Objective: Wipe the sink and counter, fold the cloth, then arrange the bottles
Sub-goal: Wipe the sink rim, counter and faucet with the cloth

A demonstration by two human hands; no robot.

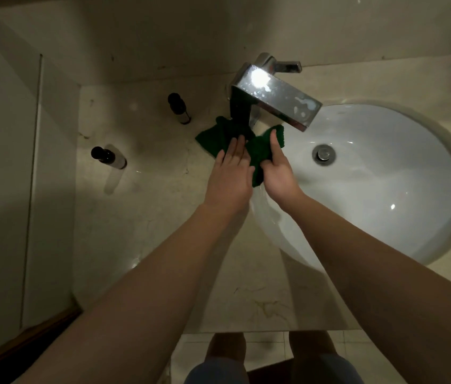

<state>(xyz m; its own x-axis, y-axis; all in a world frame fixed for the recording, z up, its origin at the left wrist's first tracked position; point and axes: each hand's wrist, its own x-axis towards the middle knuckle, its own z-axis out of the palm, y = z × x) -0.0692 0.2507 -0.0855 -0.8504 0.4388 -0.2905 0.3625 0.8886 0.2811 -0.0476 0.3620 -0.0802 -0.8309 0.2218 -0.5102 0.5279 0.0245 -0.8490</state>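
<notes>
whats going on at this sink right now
A person is working a dark green cloth with both bare hands on the counter at the foot of the chrome faucet, beside the white sink. The left hand lies flat on the cloth; the right hand grips its edge. Two dark-capped bottles stand untouched on the counter to the left.

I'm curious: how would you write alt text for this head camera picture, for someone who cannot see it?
Two bare hands, left hand and right hand, press a green cloth on the counter at the base of a chrome faucet, beside a white sink. Two dark-capped bottles stand to the left.
</notes>
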